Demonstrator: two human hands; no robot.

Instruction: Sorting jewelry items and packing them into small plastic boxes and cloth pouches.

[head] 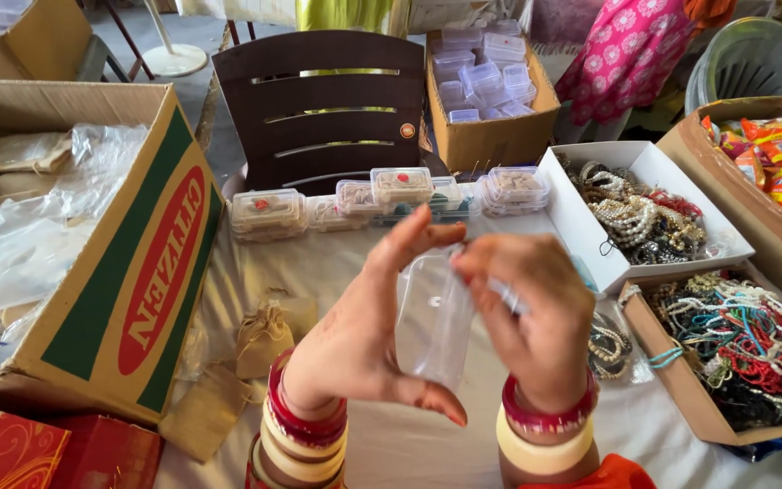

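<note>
**Both hands on a clear plastic box**

From the head view, my left hand pinches the clear plastic box between thumb below and fingers above; my right hand curls closed on its right edge. It hangs above the cloth-covered table. I judge it light, stiff, slippery; best gripped by the edges.

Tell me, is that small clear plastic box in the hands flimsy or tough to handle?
The clear box looks thin-walled, so probably light and a bit bendy under pressure. The left hand pinches it by top and bottom, the right hand by an edge; smooth plastic may slip. It is blurred, so details are unsure.
</note>
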